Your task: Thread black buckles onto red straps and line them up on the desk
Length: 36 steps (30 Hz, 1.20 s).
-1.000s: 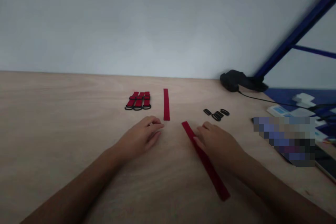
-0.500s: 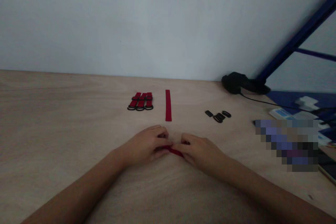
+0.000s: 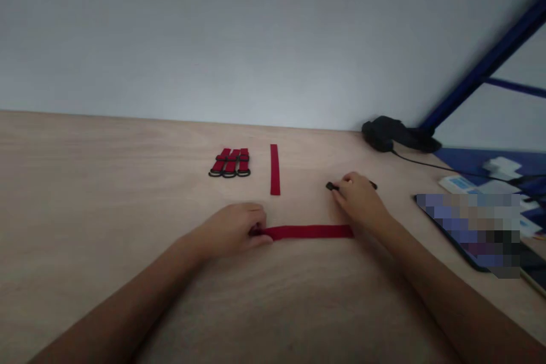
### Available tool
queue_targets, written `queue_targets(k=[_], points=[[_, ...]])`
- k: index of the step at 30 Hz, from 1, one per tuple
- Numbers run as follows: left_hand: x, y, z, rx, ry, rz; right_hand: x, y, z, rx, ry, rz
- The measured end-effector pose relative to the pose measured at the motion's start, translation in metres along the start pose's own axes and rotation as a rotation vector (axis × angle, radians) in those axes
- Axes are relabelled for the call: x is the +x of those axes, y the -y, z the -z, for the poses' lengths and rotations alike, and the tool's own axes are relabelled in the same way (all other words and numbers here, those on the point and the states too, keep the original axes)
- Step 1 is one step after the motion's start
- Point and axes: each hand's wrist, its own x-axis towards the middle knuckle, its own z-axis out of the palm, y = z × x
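A red strap (image 3: 313,231) lies stretched across the table in front of me. My left hand (image 3: 236,231) is closed on its left end; a dark spot shows between the fingers, and I cannot tell what it is. The strap's right end passes beside my right wrist. My right hand (image 3: 358,196) pinches a small black slide buckle (image 3: 331,186) at the fingertips. Behind that hand the edge of a black ring (image 3: 373,185) shows; other black pieces there are hidden. A second, flat red strap (image 3: 275,170) lies farther back, pointing away from me.
Several short red straps with black sliders and rings (image 3: 230,163) lie side by side at the back left. A black corded object (image 3: 396,133) sits by the wall. At right are a phone-like device (image 3: 452,244), partly blurred out, and white packets (image 3: 458,185).
My right hand has let go of the red strap and moved right and away to the black pieces, taking hold of a slide buckle. The strap now lies stretched out from my left hand.
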Motion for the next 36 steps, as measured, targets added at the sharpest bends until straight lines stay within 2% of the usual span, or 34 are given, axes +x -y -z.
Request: queue_targets(k=[4,10,14,17,20,22,24,26,32,36], points=[[0.0,0.001,0.002,-0.005,0.003,0.008,0.001,0.009,0.0,0.235,0.058,0.113],[-0.002,0.005,0.011,-0.113,0.063,-0.132,0.001,0.009,0.0,0.372,0.048,0.099],[-0.002,0.008,0.012,-0.136,0.069,-0.13,0.003,0.006,-0.001,0.47,0.028,0.128],[-0.001,0.008,0.007,-0.142,0.029,-0.09,0.0,0.011,0.0,0.575,-0.009,0.257],[0.002,0.003,0.0,-0.227,-0.107,-0.04,-0.009,0.026,0.007,0.703,-0.057,0.41],[0.004,-0.003,-0.003,-0.289,-0.179,-0.044,-0.017,0.04,0.012,0.767,-0.036,0.5],[0.006,-0.01,-0.006,-0.328,-0.194,-0.091,-0.024,0.053,0.016,0.827,0.015,0.599],[0.007,-0.015,-0.007,-0.358,-0.16,-0.136,-0.029,0.063,0.015,0.868,0.04,0.647],[0.006,-0.019,-0.004,-0.39,-0.141,-0.122,-0.037,0.075,0.012,0.85,0.028,0.556],[0.0,-0.01,0.008,-0.373,-0.143,0.032,-0.04,0.077,0.012,0.754,-0.016,0.489]])
